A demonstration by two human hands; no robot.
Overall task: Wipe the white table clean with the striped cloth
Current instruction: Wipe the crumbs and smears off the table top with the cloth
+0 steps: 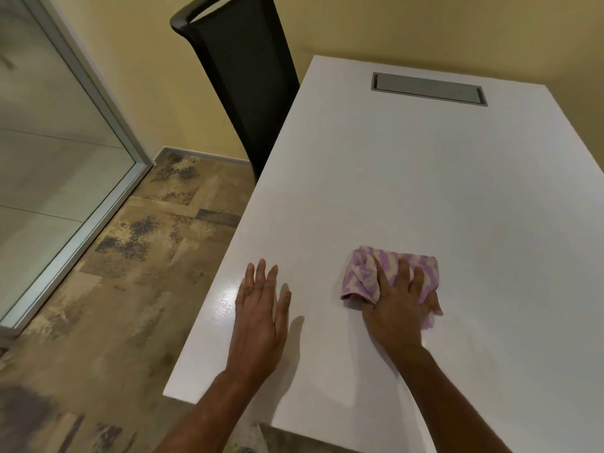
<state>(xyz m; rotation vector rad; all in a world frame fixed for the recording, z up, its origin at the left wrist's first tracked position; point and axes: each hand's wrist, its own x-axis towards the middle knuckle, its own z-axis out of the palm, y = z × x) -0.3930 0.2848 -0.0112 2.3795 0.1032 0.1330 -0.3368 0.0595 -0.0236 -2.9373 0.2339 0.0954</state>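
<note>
Right grip [397, 308] pressed on the striped cloth [366, 273].
The bunched cloth lay on the white bench [425, 178], under its spread fingers; the left grip [260, 318] rested flat, released, well apart.

Both forearms are bare from the lower frame edge to the wrists, with no sleeve showing. The left hand [260, 317] and right hand [397, 310] wear no glove, ring, watch or bracelet. Fingernails are short and unpainted.

White table [425, 178] under striped cloth [366, 273], both hands flat.
</note>
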